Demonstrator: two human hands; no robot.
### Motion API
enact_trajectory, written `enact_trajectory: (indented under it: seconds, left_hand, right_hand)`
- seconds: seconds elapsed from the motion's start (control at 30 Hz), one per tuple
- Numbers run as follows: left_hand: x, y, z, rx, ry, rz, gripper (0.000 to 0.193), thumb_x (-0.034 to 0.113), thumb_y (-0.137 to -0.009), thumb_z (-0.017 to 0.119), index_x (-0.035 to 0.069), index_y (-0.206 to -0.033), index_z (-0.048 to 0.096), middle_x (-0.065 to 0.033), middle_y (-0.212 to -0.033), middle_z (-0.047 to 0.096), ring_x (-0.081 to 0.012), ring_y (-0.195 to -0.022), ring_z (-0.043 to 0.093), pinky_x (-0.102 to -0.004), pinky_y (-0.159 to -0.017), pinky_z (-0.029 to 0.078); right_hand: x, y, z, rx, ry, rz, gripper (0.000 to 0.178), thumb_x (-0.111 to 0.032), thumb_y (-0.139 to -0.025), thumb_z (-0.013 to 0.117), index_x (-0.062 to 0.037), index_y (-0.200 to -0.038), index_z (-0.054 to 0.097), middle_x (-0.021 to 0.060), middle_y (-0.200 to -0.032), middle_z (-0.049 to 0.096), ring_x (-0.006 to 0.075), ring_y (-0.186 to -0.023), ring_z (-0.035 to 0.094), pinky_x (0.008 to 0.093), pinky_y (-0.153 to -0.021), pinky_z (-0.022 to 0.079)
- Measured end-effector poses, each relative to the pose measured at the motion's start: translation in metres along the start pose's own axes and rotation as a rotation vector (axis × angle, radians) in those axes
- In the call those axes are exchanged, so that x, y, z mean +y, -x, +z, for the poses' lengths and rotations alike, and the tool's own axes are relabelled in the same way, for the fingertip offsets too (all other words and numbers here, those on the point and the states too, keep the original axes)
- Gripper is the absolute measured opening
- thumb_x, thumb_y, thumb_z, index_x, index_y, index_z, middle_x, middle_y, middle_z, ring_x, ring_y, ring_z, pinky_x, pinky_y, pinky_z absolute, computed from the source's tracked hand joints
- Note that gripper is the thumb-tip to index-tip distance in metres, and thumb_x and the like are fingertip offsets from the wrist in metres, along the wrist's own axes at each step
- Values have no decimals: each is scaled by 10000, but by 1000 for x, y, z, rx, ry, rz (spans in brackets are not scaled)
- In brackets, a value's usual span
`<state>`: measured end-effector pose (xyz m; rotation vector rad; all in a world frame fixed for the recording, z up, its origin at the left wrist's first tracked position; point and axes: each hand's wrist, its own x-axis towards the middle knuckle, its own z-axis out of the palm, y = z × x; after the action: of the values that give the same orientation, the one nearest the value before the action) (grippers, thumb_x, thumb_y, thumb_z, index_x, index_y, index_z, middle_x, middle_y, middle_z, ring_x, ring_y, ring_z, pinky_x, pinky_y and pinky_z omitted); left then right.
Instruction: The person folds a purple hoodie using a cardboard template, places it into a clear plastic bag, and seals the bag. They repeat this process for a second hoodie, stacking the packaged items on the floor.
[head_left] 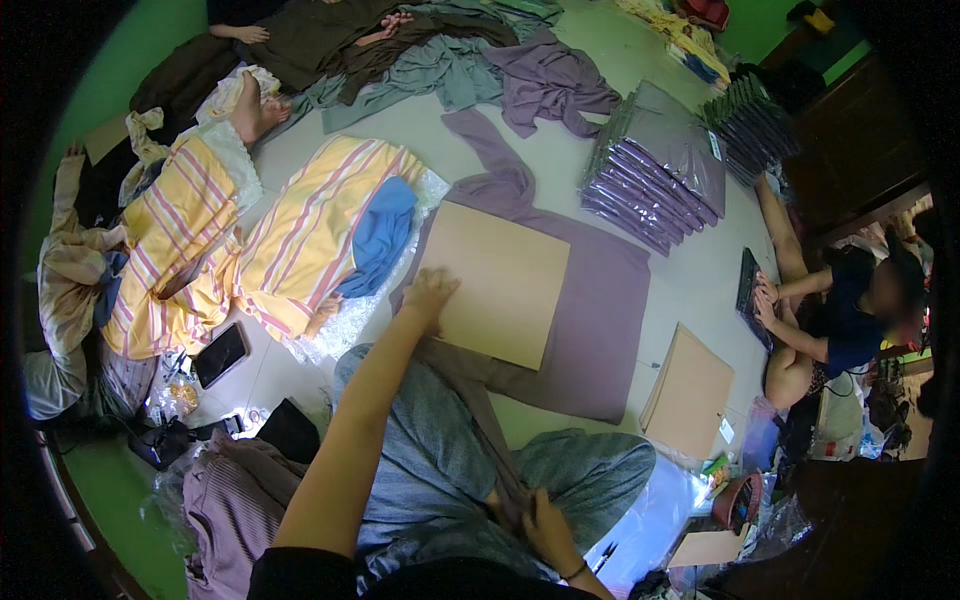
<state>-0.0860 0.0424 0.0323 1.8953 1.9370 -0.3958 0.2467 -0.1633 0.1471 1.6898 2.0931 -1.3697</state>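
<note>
A tan cardboard sheet [505,285] lies on a purple-grey garment [605,330] spread over the floor in front of me. My left hand [432,298] rests on the sheet's left edge, its fingers spread and pressing down. One sleeve of the garment [488,405] runs from under the sheet down across my lap. Near my right knee, my right hand [545,530] is closed around the lower part of that sleeve; its fingertips are partly hidden. The other sleeve [490,150] stretches away beyond the sheet's far edge.
Bagged folded garments [660,160] are stacked at the far right. More cardboard sheets [690,390] lie right of the garment. A phone [220,355] lies left, near yellow striped cloth [330,210]. A co-worker [850,310] sits right with a dark tablet-like object [750,295]. Loose clothes [430,75] lie ahead.
</note>
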Motion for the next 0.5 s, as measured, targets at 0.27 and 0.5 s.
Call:
enact_trajectory:
  seconds: [0.27,0.5]
  left_hand:
    - [-1,-7,-1,46,-24,10,1117,422,-384,786,270,-1309,179,-111,-1352,138,-367,-1208,212,-451,-902,347]
    - [-11,-12,15,140,-13,94,1000,334,-475,763,256,-1303,207,-132,-1336,198,-379,-1193,245,-486,-866,363]
  right_hand:
    - [-26,28,-28,-641,57,-92,310,-202,-815,496,-39,-1041,359,234,-839,535,340,-761,558,377,-651,433]
    - [-115,-71,-116,-1072,-167,-880,235,-179,-780,521,-42,-963,472,129,-881,533,190,-842,523,307,-719,414]
